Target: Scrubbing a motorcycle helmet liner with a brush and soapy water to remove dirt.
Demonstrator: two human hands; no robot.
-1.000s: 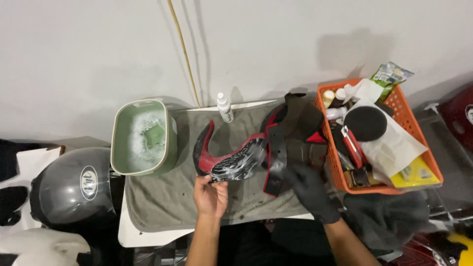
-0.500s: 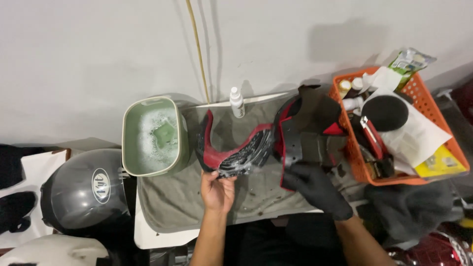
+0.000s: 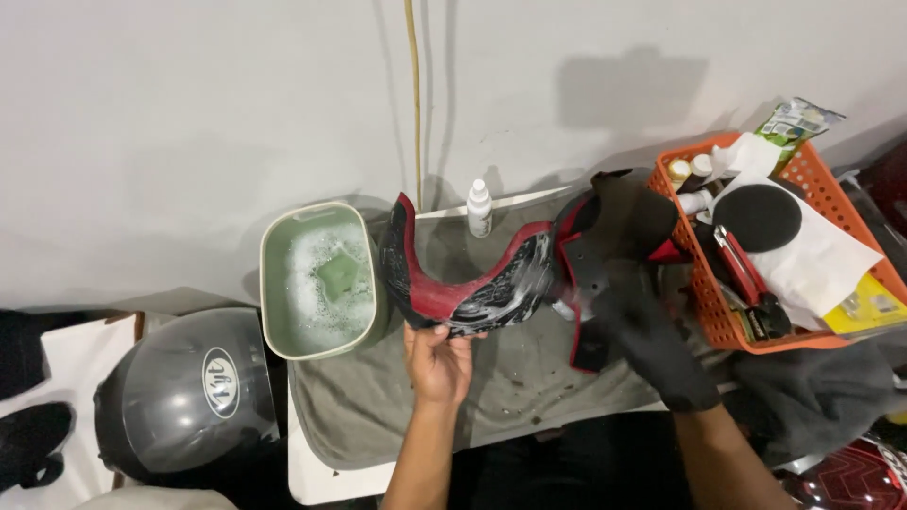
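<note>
Soapy helmet liner held up over grey towel [image 3: 425, 397], both hands on it.

Red-and-black liner [image 3: 491, 283] sits mid-scene, between green suds basin [image 3: 321, 279] on the left and orange basket [image 3: 756, 312] on the right. Bare left hand [image 3: 436, 359] pinches its near edge; gloved right hand [image 3: 652, 340] presses its right part, hands apart. Risk: lather makes it slick, could slip; swing could tip spray bottle [image 3: 480, 210].

Glossy helmet shell [image 3: 179, 397]; matt cloth towel [image 3: 378, 397].
</note>
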